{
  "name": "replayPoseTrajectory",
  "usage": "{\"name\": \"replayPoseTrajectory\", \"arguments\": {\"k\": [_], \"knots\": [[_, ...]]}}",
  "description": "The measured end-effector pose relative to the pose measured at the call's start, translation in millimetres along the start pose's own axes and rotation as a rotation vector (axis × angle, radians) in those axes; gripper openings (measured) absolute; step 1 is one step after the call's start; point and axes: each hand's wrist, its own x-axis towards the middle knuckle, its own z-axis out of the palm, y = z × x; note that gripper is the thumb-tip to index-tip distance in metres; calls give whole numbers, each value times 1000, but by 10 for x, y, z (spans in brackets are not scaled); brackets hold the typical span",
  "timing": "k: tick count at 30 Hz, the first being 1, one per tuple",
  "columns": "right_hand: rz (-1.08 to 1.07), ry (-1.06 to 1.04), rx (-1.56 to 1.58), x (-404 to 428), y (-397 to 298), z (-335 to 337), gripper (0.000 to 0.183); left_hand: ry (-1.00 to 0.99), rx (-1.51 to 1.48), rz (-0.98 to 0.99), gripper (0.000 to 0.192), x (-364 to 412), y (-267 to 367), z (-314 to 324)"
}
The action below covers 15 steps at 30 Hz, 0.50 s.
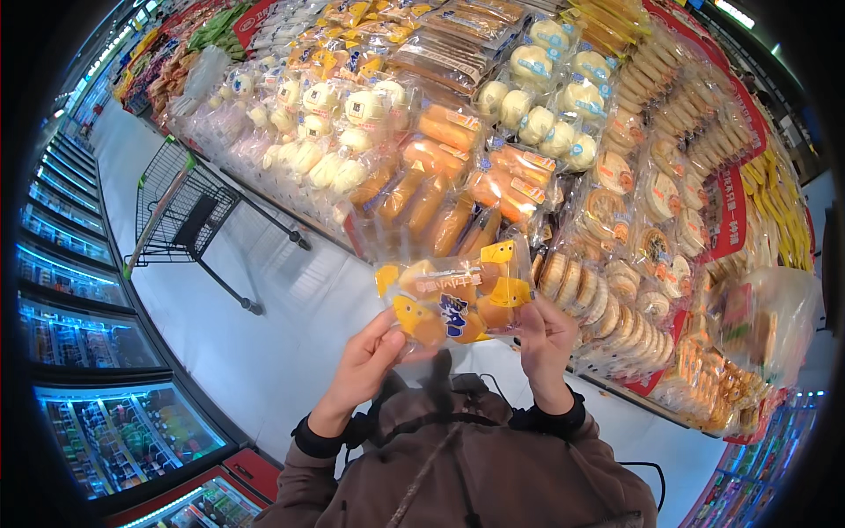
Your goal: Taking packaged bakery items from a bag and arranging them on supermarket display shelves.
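Note:
A clear plastic pack of small bread rolls with yellow printed patches is held up in front of my chest. My left hand grips its lower left corner, thumb on top. At the right end, my right hand pinches the wrapper's edge. Just beyond the pack lie long wrapped bread loaves on the display. Wrapped round flat pastries stand in rows right beside my right hand. The pack bears writing on its front.
A shopping cart stands on the floor at the left. Glass-front refrigerated cases line the far left. The display's near edge runs diagonally before me. White packaged buns and a plastic bag lie on the display.

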Motion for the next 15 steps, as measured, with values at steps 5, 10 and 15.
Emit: {"name": "replayPoseTrajectory", "arguments": {"k": [5,10,15], "knots": [[-19,37,151,46,-17,333,30,-149,115,11,44,79,198,-356],[71,141,270,205,12,770,33,-293,55,-3,43,182,497,-770],[26,104,307,386,121,1301,32,-285,-36,-21,42,242,790,-1225]]}}
